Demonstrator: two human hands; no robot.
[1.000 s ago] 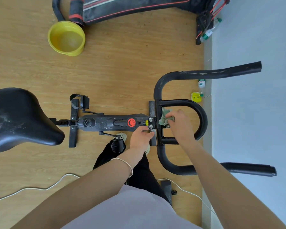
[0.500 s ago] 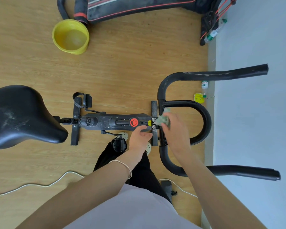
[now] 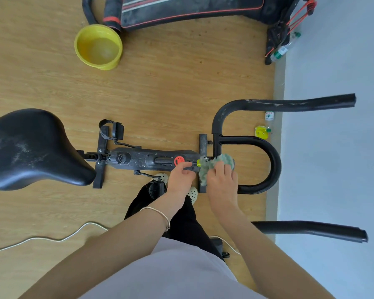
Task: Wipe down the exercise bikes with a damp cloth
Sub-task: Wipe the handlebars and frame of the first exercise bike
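Observation:
I look straight down on a black exercise bike (image 3: 147, 159) with a dusty saddle (image 3: 30, 147) at the left and curved handlebars (image 3: 274, 160) at the right. A grey-green cloth (image 3: 221, 161) lies against the handlebar stem where it joins the frame. My right hand (image 3: 221, 182) presses the cloth onto that joint, fingers lying over it. My left hand (image 3: 180, 175) grips the frame beside a red knob (image 3: 178, 160), just left of the cloth.
A yellow basin (image 3: 98, 46) of water stands on the wooden floor behind the bike. Another black and red machine (image 3: 181, 9) lies along the top. A pale wall runs down the right, with small bottles (image 3: 268, 116) at its foot. A white cable (image 3: 52, 238) trails at the lower left.
My right hand has drawn the cloth from inside the handlebar loop leftward and down onto the stem joint. My left hand has stayed on the frame.

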